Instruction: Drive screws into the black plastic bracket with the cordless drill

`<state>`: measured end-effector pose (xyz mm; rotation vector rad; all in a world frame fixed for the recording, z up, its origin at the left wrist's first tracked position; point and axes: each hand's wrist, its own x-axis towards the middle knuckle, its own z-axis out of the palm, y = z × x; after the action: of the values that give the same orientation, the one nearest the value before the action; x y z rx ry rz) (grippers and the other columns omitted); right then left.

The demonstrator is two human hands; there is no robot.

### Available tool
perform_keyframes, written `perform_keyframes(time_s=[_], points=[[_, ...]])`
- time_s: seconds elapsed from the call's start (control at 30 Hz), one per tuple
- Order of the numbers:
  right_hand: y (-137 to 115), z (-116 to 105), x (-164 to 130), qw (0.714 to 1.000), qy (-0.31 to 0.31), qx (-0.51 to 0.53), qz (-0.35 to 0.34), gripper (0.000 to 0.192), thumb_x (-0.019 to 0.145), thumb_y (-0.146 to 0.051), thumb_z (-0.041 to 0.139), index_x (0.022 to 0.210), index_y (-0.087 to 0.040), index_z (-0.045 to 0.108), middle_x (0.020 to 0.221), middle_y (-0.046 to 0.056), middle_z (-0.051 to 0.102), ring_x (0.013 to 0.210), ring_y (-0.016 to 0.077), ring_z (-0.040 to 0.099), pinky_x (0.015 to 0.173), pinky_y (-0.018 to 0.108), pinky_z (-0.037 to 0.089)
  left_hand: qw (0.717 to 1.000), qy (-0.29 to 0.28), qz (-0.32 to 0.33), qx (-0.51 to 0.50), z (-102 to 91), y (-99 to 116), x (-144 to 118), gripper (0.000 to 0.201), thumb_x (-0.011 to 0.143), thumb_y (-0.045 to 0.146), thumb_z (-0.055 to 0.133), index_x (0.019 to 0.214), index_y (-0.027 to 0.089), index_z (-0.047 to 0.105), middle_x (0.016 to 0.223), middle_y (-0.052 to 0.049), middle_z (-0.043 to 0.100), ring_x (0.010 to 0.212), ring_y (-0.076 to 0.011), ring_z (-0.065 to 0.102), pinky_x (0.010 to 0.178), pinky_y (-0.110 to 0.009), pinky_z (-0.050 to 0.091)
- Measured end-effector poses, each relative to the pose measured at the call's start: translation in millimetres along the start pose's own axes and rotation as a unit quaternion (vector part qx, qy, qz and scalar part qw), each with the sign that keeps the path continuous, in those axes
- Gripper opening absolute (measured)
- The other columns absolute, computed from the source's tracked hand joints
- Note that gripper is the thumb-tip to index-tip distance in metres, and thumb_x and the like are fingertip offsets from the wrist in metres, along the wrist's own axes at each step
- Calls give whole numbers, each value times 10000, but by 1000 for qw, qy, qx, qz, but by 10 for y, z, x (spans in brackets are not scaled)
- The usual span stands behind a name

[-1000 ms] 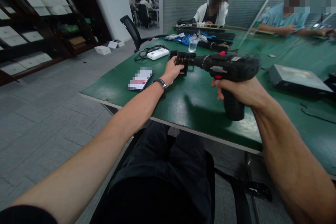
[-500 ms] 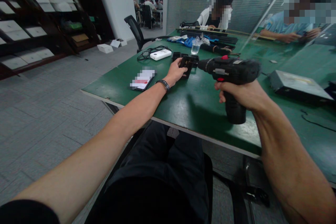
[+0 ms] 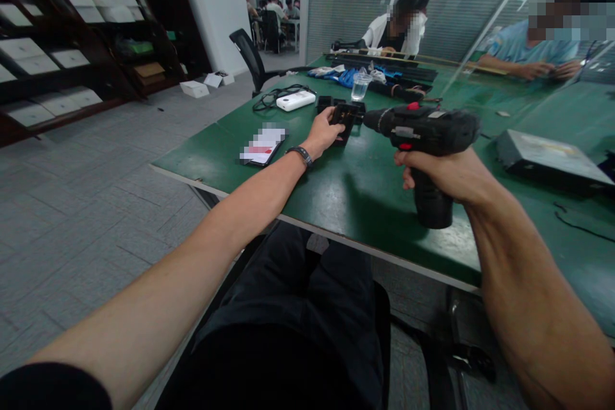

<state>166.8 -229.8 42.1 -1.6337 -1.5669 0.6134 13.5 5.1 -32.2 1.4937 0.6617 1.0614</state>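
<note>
My right hand [image 3: 439, 173] is wrapped round the handle of a black cordless drill [image 3: 423, 128] with red details. The drill points left, its chuck and bit at a dark block-like part [image 3: 344, 123] on the green table. My left hand [image 3: 324, 133] grips that black part from its left side, thumb across the face. Whether the bit touches the part I cannot tell. Just behind my left hand lie more small black pieces [image 3: 325, 102]. A phone [image 3: 264, 145] with a lit screen lies to the left of my left wrist.
On the green table [image 3: 307, 192] stand a white power bank [image 3: 296, 100] with a black cable and a clear plastic cup [image 3: 360, 86]. A flat metal box [image 3: 552, 157] lies right of the drill. Two people sit across the table. An office chair [image 3: 250, 61] stands beyond the left edge.
The whole view has shifted very slightly. Both hands, the drill and the black part keep almost the same places relative to each other.
</note>
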Motion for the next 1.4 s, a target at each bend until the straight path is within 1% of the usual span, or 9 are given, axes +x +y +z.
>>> perform_keyframes(time_s=[0.13, 0.23, 0.43, 0.53, 0.8, 0.97, 1.13, 1.33, 1.4], points=[[6, 2, -1, 1000, 6, 2, 7, 196, 998, -304, 758, 896, -154, 682, 691, -59, 656, 573, 113, 648, 598, 263, 577, 1000, -1, -2, 6, 3, 22, -13, 484, 833, -27, 586, 1269, 180, 613, 1328, -82, 705, 1108, -224, 699, 967, -430, 634], [-4, 1, -2, 1000, 1, 4, 4, 183, 995, -273, 754, 876, -156, 678, 672, -63, 651, 567, 114, 646, 596, 260, 575, 1000, -1, -3, 8, 5, 24, -14, 504, 830, -30, 584, 1285, 186, 611, 1328, -79, 708, 1106, -221, 701, 964, -422, 634], [-31, 0, -5, 1000, -6, 5, 4, 249, 999, -314, 759, 829, -157, 664, 642, -67, 642, 549, 112, 642, 580, 256, 569, 1000, -2, 5, 4, -1, -10, -4, 514, 822, -13, 606, 1291, 196, 624, 1329, -89, 710, 1125, -239, 703, 934, -406, 644], [-31, 1, -2, 1000, -1, 2, 10, 253, 1002, -310, 757, 824, -157, 663, 643, -68, 642, 548, 108, 641, 588, 256, 573, 1000, -4, 14, 5, -4, -18, -5, 507, 822, -8, 605, 1288, 192, 623, 1330, -95, 709, 1126, -242, 701, 924, -405, 648], [-39, 12, -4, 1000, 1, 1, 18, 268, 1001, -312, 758, 806, -159, 656, 644, -68, 641, 554, 110, 643, 593, 259, 577, 1000, -2, 5, 14, -3, -11, 1, 502, 828, -10, 598, 1286, 195, 619, 1323, -89, 709, 1112, -234, 710, 941, -403, 645], [-14, 11, 6, 1000, 7, -4, 19, 187, 995, -276, 759, 874, -154, 686, 659, -69, 647, 568, 115, 652, 604, 262, 577, 1000, -2, 3, 14, -4, -16, 11, 491, 832, -5, 614, 1283, 189, 621, 1308, -83, 714, 1130, -236, 707, 981, -437, 632], [-7, 1, 7, 1000, 1, -3, 14, 255, 991, -310, 766, 815, -163, 655, 664, -62, 649, 569, 114, 647, 603, 265, 581, 1000, -2, 4, 12, -5, -5, -4, 500, 831, 4, 633, 1291, 199, 626, 1314, -88, 713, 1128, -244, 707, 986, -457, 630], [-20, 7, -1, 1000, 5, -4, 11, 139, 996, -252, 750, 916, -150, 702, 702, -55, 664, 574, 111, 644, 603, 262, 575, 1000, -2, 5, 21, 1, 11, -14, 493, 845, 1, 613, 1297, 199, 617, 1317, -86, 713, 1123, -229, 699, 959, -412, 640], [-22, 10, -4, 1000, 5, -2, 13, 130, 999, -237, 743, 913, -151, 697, 710, -56, 664, 580, 110, 645, 614, 264, 582, 1000, 0, 4, 23, 5, 10, -8, 500, 842, -1, 616, 1302, 197, 614, 1317, -83, 713, 1116, -223, 700, 957, -411, 641]])
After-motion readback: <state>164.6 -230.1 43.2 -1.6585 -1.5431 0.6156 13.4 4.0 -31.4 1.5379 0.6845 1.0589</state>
